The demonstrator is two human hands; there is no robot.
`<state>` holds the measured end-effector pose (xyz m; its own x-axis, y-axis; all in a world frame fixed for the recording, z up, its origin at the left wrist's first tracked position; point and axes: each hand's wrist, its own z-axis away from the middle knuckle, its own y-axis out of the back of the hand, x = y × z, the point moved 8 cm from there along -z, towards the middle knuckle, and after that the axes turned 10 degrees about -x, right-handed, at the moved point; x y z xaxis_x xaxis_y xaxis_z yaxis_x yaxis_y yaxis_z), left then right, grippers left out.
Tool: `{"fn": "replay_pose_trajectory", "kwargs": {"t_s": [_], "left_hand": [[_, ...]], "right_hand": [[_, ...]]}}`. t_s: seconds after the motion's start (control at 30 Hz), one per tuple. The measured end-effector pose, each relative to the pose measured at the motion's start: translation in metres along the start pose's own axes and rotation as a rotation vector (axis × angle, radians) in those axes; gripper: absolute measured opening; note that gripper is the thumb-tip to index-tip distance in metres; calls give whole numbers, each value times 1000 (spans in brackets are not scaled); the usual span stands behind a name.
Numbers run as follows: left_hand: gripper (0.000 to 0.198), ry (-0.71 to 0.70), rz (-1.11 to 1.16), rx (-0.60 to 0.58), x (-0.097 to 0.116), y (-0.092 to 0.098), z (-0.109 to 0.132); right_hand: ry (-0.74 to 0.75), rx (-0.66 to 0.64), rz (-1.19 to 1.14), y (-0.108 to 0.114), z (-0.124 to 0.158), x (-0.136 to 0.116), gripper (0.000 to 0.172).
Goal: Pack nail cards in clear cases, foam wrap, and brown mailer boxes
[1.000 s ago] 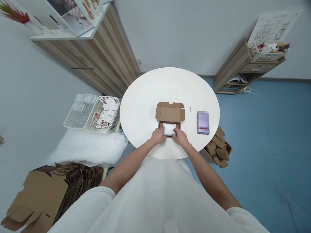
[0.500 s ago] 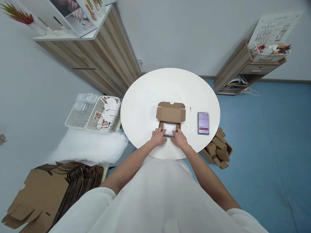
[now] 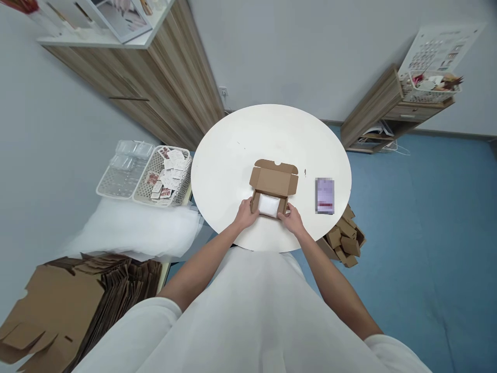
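A small brown cardboard box [image 3: 274,180] stands on the white oval table [image 3: 225,171], its lid folded back away from me. Inside lies a white wrapped packet [image 3: 268,205]. My left hand [image 3: 246,213] grips the box's left side wall, thumb toward the front corner. On the opposite side my right hand [image 3: 292,218] grips the right wall near the front corner. Both hands are closed on the cardboard, and the packet lies between them, touched by neither. To the right on the table lies a purple-screened phone-like object [image 3: 325,196], its face blurred.
At left stand a basket of printed cards [image 3: 170,173] and a basket of clear plastic packs [image 3: 126,171], with white wrapping sheets [image 3: 135,228] below. Flattened cardboard boxes [image 3: 58,305] are stacked at lower left. A container of folded boxes [image 3: 345,238] sits under the table's right edge.
My hands have shifted from the packet and front edge to the box's two side walls. The box has turned slightly. The whole view has moved a little.
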<state>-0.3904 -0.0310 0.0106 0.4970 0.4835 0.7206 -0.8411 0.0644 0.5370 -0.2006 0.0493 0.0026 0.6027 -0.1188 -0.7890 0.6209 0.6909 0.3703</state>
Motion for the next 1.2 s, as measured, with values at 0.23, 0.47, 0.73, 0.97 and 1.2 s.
{"fn": "replay_pose_trajectory", "kwargs": {"t_s": [0.23, 0.47, 0.73, 0.97, 1.2], "left_hand": [[49, 5, 37, 50, -29, 25, 8], [57, 47, 133, 69, -55, 47, 9], [57, 72, 458, 20, -47, 89, -36], [61, 87, 532, -96, -32, 95, -52], [58, 39, 548, -135, -18, 93, -46]], "right_hand": [[11, -78, -41, -29, 0, -21, 50], [-80, 34, -114, -31, -9, -17, 72], [-169, 124, -483, 26, -46, -20, 57], [-177, 86, -618, 23, -63, -22, 59], [-44, 17, -562, 14, -59, -51, 53]]}}
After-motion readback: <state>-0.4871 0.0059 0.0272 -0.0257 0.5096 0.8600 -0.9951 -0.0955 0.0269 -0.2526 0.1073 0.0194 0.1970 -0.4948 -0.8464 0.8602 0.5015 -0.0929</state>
